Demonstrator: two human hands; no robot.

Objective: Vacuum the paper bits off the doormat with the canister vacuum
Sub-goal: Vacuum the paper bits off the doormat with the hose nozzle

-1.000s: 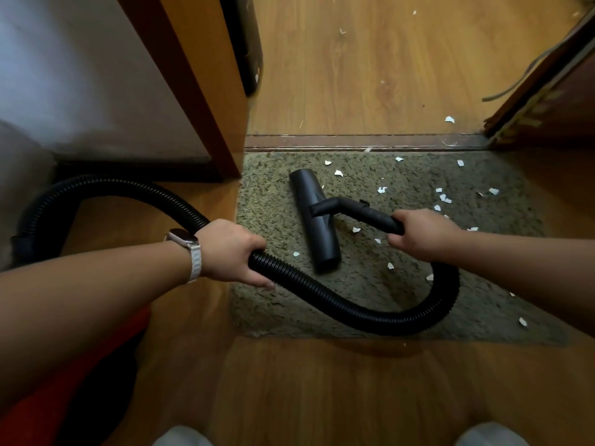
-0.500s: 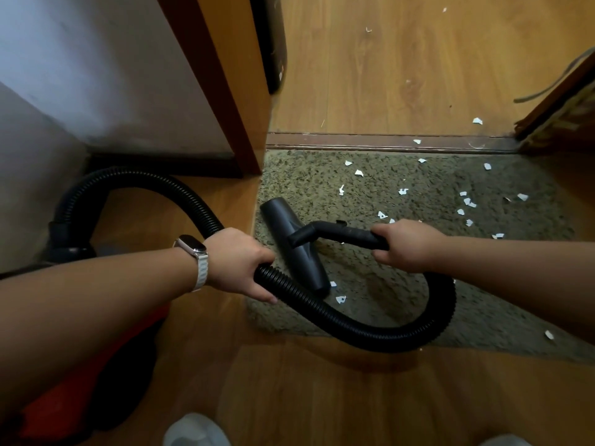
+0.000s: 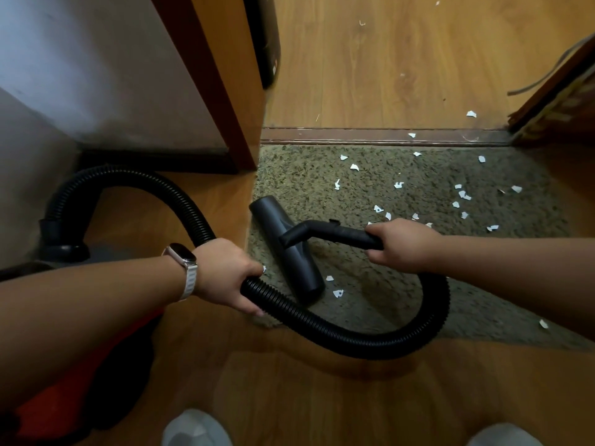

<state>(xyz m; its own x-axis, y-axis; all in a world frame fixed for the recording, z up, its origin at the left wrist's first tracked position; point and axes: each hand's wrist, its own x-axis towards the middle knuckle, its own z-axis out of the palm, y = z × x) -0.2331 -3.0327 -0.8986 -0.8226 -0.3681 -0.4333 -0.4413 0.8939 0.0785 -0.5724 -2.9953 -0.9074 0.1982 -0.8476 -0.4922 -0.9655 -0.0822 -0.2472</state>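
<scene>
A shaggy olive doormat lies before a wooden threshold. Several white paper bits are scattered over its far and right parts, and two lie by the nozzle's near end. The black floor nozzle rests on the mat's left side. My right hand grips the black handle tube that joins the nozzle. My left hand, with a watch on the wrist, holds the ribbed black hose, which loops around in front of me. The red and black canister sits at the lower left.
A door frame post and grey wall stand at left. The threshold strip borders the mat's far edge, with a few paper bits on the wood floor beyond. A door edge stands at the right. My feet show at the bottom.
The nozzle has been pulled toward me and to the left across the mat. Fewer paper bits lie in the mat's near-left part. Both hands kept their grips.
</scene>
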